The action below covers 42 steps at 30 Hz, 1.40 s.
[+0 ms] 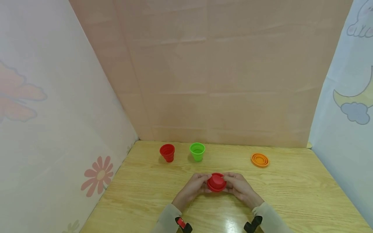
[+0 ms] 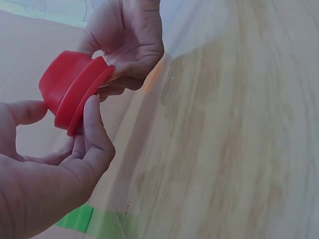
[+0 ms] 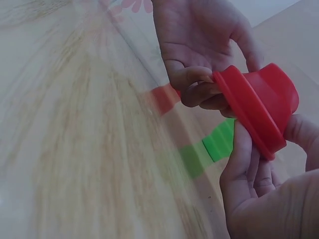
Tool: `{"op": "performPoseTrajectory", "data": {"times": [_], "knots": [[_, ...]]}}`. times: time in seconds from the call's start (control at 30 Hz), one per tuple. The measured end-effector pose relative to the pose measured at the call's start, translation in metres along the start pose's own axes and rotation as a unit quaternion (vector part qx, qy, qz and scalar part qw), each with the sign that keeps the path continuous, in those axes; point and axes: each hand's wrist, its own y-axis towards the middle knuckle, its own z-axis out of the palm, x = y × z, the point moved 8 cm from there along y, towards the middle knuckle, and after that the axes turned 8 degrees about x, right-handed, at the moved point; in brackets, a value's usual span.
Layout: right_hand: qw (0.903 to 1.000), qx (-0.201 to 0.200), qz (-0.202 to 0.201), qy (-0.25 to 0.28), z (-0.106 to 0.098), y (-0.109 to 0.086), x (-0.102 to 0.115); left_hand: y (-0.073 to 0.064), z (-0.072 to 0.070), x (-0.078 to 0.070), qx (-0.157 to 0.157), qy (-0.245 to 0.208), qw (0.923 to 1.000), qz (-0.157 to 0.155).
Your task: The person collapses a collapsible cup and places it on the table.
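Red, flexible-looking and ringed with ridges, a partly folded collapsible cup (image 1: 217, 183) sits between my two hands, over the near middle of the wood-grained surface (image 1: 297, 191). Its narrow base faces up toward my head, and its wide rim is turned down and away. My left grip (image 1: 194, 186) pinches one side: the thumb lies against the narrower wall, and the bent fingers meet the rim. My right grip (image 1: 239, 188) does the same on the opposite side, its thumb on the wall and its fingers curled at the rim. Both are closed only as far as the cup's thickness between thumb and fingers.

Beyond my hands, toward the left, a second red cup (image 1: 167, 153) stands extended, mouth up. A green cup (image 1: 197, 151), also extended and upright, is near it on its right. Well apart, farther right, an orange cup (image 1: 260, 160) lies flattened into concentric rings. Pale sleeves (image 1: 167, 217) cover my forearms, with a black strap (image 1: 253, 224) at each wrist. A creased tan backdrop (image 1: 227, 81) rises behind the surface.
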Motion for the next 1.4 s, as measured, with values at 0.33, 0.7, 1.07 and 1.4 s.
{"op": "performPoseTrajectory", "data": {"times": [0.33, 0.7, 1.07, 1.4], "knots": [[0.9982, -0.022, 0.000, -0.055, -0.002, 0.001, -0.003, 0.001, -0.001, 0.001, -0.019, 0.020, 0.9996, 0.006], [0.9989, 0.037, 0.012, -0.028, 0.008, 0.002, -0.006, 0.002, -0.011, -0.002, -0.102, 0.075, 0.9917, 0.023], [0.9945, 0.091, -0.005, 0.052, 0.014, 0.003, -0.001, -0.002, -0.017, -0.008, -0.156, 0.089, 0.9826, 0.048], [0.9957, 0.066, -0.008, 0.064, 0.015, 0.002, 0.001, -0.001, -0.019, -0.006, -0.186, 0.101, 0.9757, 0.056]]}}
